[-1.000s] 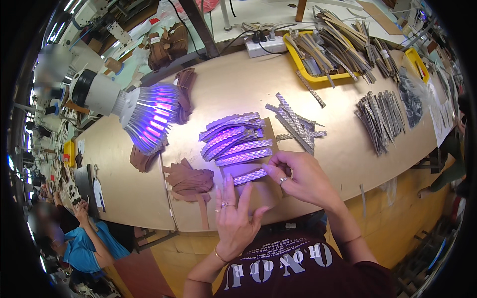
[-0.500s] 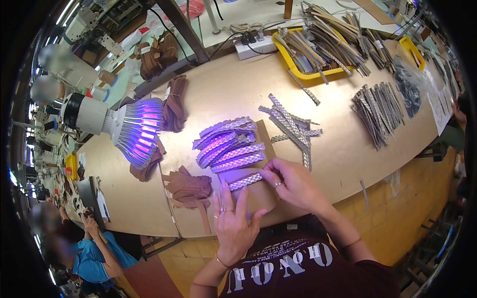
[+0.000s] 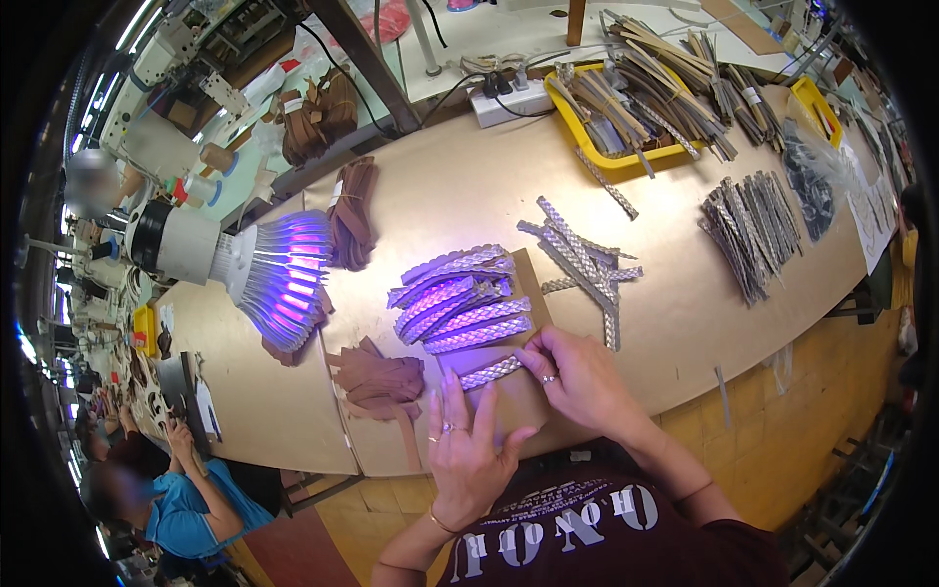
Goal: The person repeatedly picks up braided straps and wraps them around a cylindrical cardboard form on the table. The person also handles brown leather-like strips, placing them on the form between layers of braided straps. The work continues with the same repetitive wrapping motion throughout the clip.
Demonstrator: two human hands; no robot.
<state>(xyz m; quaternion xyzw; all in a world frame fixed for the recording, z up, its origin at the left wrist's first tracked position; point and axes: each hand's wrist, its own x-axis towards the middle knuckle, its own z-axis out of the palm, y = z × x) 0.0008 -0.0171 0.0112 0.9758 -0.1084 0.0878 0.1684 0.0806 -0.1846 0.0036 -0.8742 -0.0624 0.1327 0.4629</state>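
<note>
A short braided strip [image 3: 492, 373] lies crosswise on a brown board [image 3: 533, 284], in the purple light of a lamp [image 3: 279, 279]. My right hand [image 3: 572, 377] pinches the strip's right end between thumb and forefinger. At the left end, my left hand [image 3: 469, 440] rests with its fingers stretched out, the fingertips touching the strip or the board beside it. Just beyond both hands, several braided strips [image 3: 460, 298] lie in a row on the same board. To the right, a loose crossed pile of braided strips [image 3: 577, 259] sits on the table.
Brown fabric pieces [image 3: 380, 382] lie left of my left hand. A yellow tray [image 3: 626, 166] of strips stands at the back, near a white power strip [image 3: 511, 103]. More braided strips [image 3: 751, 235] are stacked at right. A co-worker in blue [image 3: 201, 509] sits at far left.
The whole view has shifted slightly, with the table appearing a little lower and further right. Both hands keep nearly the same hold and place on the strip.
</note>
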